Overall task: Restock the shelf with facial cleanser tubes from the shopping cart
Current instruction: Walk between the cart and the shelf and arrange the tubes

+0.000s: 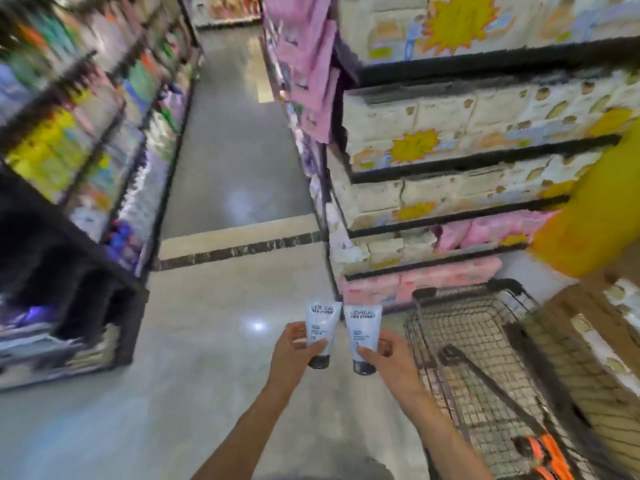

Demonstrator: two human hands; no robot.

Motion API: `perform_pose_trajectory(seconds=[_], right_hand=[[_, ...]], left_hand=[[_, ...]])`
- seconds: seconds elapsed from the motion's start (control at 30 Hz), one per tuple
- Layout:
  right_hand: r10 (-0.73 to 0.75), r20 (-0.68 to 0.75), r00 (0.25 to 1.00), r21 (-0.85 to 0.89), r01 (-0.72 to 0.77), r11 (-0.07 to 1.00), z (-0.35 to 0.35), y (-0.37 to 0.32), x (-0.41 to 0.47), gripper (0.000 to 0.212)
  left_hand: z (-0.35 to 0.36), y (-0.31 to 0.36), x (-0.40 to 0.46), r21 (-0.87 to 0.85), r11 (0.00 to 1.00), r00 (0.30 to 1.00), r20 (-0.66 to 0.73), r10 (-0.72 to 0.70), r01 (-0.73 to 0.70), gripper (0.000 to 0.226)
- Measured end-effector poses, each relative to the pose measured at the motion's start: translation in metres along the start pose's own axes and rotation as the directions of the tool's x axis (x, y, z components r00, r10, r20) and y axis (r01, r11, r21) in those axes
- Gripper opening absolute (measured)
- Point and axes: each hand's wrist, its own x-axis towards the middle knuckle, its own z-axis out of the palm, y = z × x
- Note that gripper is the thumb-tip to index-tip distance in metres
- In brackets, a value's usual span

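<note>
Facial cleanser tubes, two of them, are up in front of me over the aisle floor, caps down and printed faces toward me. My left hand (294,344) grips the left tube (318,332) low on its body, thumb across the front; my right hand (382,355) grips the right tube (363,332) the same way. The tubes stand side by side, top corners almost touching. The shopping cart (485,358) sits at about four o'clock, its wire basket just beside my right forearm. I judge I'm at the carrying step: tubes out of the cart, not yet shelved. The dark shelf (86,271) at nine o'clock is blurred, so I can't tell whether that's the slot. Next I need to find the matching facing, turn toward it, and stand each tube in.
</note>
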Motion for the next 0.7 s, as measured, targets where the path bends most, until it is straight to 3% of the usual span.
perform_pose_trajectory(seconds=[0.33,0.47,0.7], right_hand=[[-0.108,0.319,0.942,-0.104,0.147,0.984,0.242,-0.058,-0.069,0.033],[-0.132,0.458,0.879,-0.147,0.221,0.964,0.347,-0.066,-0.114,0.032],[-0.191,0.658,0.728,-0.138,0.366,0.920,0.511,-0.086,-0.187,0.031]], left_hand=[[-0.239,-0.067,-0.065,-0.194,0.980,0.931,-0.363,-0.033,-0.041,0.052],[-0.337,-0.098,-0.102,-0.237,0.968,0.864,-0.500,-0.053,-0.078,0.037],[-0.481,-0.133,-0.163,-0.274,0.952,0.716,-0.691,-0.098,-0.134,0.035]])
